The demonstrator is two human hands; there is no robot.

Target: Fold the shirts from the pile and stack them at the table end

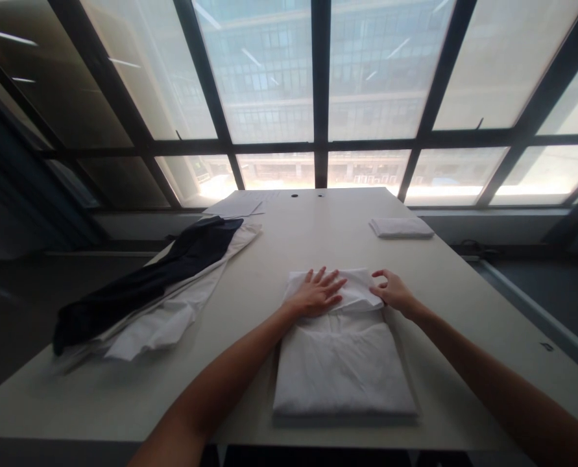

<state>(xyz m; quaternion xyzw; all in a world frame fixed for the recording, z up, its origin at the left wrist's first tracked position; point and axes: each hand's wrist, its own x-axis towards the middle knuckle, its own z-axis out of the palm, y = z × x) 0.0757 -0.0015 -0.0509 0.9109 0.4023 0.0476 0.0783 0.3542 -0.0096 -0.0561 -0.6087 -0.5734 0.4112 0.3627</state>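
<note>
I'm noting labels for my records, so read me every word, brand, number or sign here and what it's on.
No text is readable.
Papers far left on the table: any print is too faint.
Small dark mark near the table's right edge: too small to read.
Folded white cloth: no label visible.

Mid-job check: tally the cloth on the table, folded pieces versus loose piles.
Folded: 2 (near white cloth, far white cloth)
Loose: 1 (dark-and-white pile, counted as one; its layers can't be separated)
Total: 3
</note>
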